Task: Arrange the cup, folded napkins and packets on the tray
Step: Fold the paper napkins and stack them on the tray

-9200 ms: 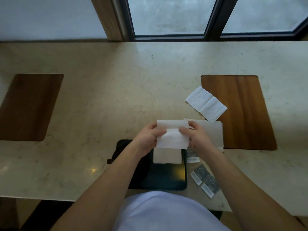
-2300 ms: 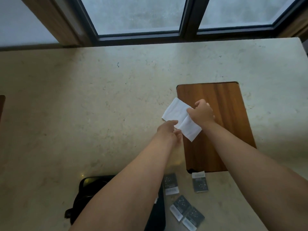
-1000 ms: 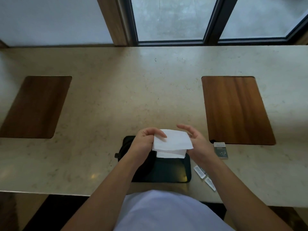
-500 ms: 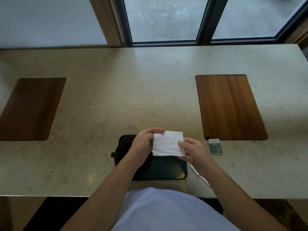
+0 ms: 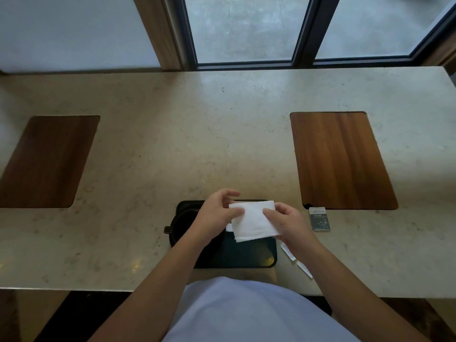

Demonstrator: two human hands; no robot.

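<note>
A folded white napkin [image 5: 253, 222] is held over the black tray [image 5: 249, 255] at the table's near edge. My left hand [image 5: 217, 213] pinches its left edge and my right hand [image 5: 286, 223] grips its right side. More white napkin edge shows just beneath it on the tray. A dark cup [image 5: 181, 224] with a small handle sits on the tray's left part, mostly hidden by my left wrist. One dark packet [image 5: 320, 218] lies on the table right of the tray. Other packets [image 5: 296, 260] show only their white ends beside my right forearm.
The beige stone table [image 5: 197, 144] has two inset wooden panels, one at the right [image 5: 340, 159] and one at the left [image 5: 47, 161]. A window with dark frames [image 5: 301, 33] runs along the far edge.
Both hands brought a napkin from the right wooden panel back over the tray. In the last half second it tilted slightly and my right hand shifted onto its right side.
</note>
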